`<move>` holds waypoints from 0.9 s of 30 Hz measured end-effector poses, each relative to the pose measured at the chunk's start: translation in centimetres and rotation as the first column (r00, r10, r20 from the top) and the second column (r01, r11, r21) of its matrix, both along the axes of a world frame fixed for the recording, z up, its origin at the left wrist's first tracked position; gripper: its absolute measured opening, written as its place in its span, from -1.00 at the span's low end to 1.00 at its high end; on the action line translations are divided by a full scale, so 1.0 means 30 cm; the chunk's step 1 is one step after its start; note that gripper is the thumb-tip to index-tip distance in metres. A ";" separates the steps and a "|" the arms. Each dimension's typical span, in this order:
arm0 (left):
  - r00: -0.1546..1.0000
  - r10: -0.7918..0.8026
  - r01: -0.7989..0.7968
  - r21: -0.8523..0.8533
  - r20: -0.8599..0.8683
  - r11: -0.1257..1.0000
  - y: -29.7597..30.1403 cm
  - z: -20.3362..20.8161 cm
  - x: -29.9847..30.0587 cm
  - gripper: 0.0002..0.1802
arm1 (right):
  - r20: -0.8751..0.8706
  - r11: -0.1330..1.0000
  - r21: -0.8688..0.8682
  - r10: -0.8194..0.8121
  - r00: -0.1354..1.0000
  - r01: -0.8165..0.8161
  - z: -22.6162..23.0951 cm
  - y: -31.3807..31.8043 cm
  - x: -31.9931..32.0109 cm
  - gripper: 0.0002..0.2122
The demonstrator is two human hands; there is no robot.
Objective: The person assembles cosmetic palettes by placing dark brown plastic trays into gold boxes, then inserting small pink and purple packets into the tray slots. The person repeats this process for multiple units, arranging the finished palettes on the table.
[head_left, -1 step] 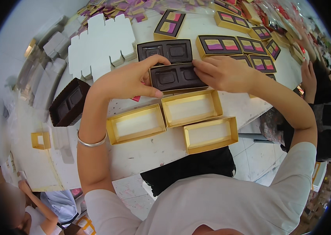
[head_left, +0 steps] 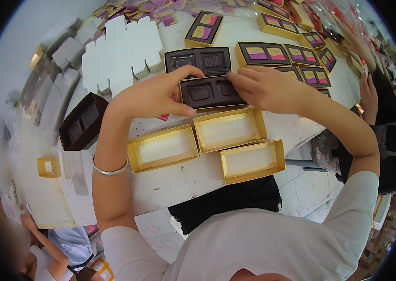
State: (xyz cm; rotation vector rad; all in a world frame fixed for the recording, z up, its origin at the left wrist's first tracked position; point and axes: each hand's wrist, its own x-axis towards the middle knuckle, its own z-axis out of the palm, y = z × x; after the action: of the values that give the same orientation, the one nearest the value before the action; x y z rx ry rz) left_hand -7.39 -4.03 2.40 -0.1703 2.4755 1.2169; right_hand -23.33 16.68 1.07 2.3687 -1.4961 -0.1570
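Only the right hand (head_left: 270, 89) has moved noticeably in the head view, its fingertips slightly farther left along the dark two-well tray (head_left: 203, 93). Its fingers are bunched over the tray's right end; whether they pinch it cannot be told. The left hand (head_left: 153, 96) straddles the left end, thumb at the near edge, fingers at the far one. That tray, gold-edged below, sits between another dark tray (head_left: 197, 60) and three open gold boxes (head_left: 254, 175) on the counter (head_left: 163, 189).

Pale wall (head_left: 31, 30), white tiled floor (head_left: 296, 189)
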 end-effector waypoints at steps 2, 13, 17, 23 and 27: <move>1.000 0.002 -0.002 -0.007 -0.008 1.000 -0.002 -0.003 0.004 -0.32 | -0.012 0.999 0.009 -0.050 0.999 0.050 0.017 0.008 0.042 -0.76; 0.963 0.040 -0.066 -0.091 -0.268 0.994 -0.043 0.042 0.076 -0.35 | 0.417 0.974 -0.155 -0.089 0.905 0.167 0.074 -0.052 0.094 -0.78; 0.768 0.329 -0.425 -0.052 -0.549 0.904 -0.086 0.251 0.284 -0.62 | 0.578 0.961 -0.254 0.059 0.814 0.111 0.148 -0.171 0.181 -0.74; 0.486 0.692 -0.814 0.013 -0.534 0.581 -0.186 0.163 0.686 -0.82 | 0.467 0.971 -0.200 0.212 0.859 -0.131 0.034 -0.534 0.427 -0.83; 0.380 0.793 -0.900 0.008 -0.477 0.435 -0.156 -0.059 0.822 -0.90 | 0.468 0.997 -0.021 0.072 0.881 -0.071 0.017 -0.634 0.465 -0.93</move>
State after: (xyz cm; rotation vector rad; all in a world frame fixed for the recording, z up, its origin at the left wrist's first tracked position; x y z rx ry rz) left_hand 17.28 -8.72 0.64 -1.6600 2.9876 1.3399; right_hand -9.39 -2.34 1.59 2.5750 -1.5934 0.4729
